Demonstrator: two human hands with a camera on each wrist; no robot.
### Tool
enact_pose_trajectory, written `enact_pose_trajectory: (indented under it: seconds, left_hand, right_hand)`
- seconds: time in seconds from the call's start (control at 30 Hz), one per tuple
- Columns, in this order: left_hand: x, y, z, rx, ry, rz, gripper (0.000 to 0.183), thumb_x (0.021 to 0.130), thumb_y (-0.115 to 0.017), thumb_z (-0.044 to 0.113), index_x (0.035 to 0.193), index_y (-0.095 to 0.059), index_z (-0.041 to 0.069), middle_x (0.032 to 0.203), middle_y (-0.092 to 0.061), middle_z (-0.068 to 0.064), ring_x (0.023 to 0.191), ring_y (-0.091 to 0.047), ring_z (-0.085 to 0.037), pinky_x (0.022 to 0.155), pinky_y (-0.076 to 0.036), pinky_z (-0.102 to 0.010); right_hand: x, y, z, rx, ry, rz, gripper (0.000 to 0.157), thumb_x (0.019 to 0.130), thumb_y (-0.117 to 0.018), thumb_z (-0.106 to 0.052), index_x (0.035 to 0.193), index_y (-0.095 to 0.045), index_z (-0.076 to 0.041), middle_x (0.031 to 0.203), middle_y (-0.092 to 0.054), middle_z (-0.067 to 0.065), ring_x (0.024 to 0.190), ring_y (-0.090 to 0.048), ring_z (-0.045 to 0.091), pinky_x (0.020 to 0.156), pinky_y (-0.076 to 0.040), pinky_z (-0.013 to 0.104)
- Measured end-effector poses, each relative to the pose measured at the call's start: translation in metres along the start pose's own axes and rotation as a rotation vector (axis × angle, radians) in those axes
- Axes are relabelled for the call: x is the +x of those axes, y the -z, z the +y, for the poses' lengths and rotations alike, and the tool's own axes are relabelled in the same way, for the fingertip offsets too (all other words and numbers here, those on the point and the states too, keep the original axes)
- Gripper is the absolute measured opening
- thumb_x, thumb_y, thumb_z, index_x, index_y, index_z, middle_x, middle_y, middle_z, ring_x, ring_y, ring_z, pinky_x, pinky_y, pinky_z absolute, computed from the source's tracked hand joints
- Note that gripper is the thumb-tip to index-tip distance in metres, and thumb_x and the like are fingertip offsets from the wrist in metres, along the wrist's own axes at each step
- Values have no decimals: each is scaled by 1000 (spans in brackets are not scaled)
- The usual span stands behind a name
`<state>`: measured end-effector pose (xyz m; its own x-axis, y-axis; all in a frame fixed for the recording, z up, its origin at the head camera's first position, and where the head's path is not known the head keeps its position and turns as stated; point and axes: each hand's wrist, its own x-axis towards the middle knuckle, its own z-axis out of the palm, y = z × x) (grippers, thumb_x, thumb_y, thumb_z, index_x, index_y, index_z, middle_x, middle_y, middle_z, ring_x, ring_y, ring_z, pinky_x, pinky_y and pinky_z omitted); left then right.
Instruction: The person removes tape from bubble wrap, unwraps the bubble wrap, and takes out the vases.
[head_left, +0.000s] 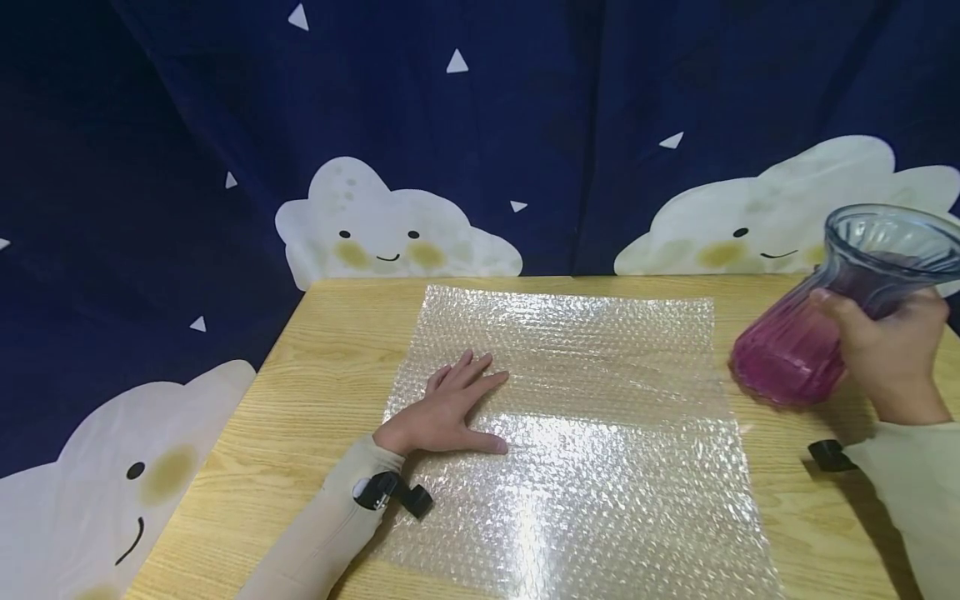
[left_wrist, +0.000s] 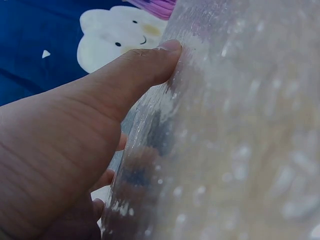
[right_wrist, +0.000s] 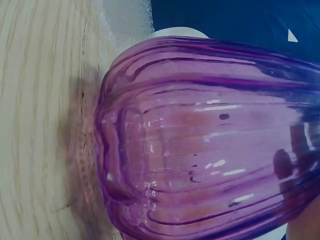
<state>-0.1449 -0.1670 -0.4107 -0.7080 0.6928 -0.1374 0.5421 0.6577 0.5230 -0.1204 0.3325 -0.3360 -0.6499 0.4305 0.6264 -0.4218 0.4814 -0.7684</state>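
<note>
A ribbed glass vase (head_left: 795, 342), pink at its base and bluish-clear at the flared rim, leans to the right at the table's right side. My right hand (head_left: 896, 350) grips it around the neck. In the right wrist view the vase's base (right_wrist: 125, 165) shows close over the wood. Bubble wrap (head_left: 600, 500) lies spread flat in front of me, with a crease across its middle. My left hand (head_left: 446, 412) rests on its left part, fingers spread. In the left wrist view the thumb (left_wrist: 150, 62) lies against the bubble wrap (left_wrist: 240, 125).
The wooden table (head_left: 300, 400) carries the sheet and ends at a dark blue curtain (head_left: 555, 125) with white clouds and triangles. Small black camera mounts (head_left: 393, 492) sit on both wrists, over pale sleeves (head_left: 322, 533).
</note>
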Motion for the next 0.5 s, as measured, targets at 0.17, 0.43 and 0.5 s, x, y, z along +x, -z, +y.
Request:
enact_pose_trajectory:
  seconds: [0.17, 0.43, 0.5]
  left_hand:
    - [1, 0, -1, -3, -2, -5, 103, 84, -74, 66, 166, -24, 28, 177, -1, -8, 164, 9, -35, 130, -1, -65]
    - [0, 0, 0, -3, 1, -4, 104, 84, -74, 67, 166, -24, 28, 177, -1, -7, 164, 9, -34, 130, 0, -65]
    - [0, 0, 0, -4, 1, -3, 104, 84, -74, 67, 166, -24, 28, 177, -1, -7, 164, 8, -34, 130, 0, -65]
  right_hand:
    - [1, 2, 1, -43, -40, 9, 59, 77, -73, 3, 134, -64, -12, 110, -69, -18, 93, -63, -4, 84, -48, 7]
    - [4, 5, 7, -62, -48, 32, 60, 78, -74, 1, 136, -63, -13, 111, -68, -19, 94, -62, -5, 86, -48, 7]
    - [4, 6, 8, -66, -51, 38, 60, 78, -74, 1, 135, -63, -13, 111, -68, -19, 94, -62, -5, 86, -49, 7]
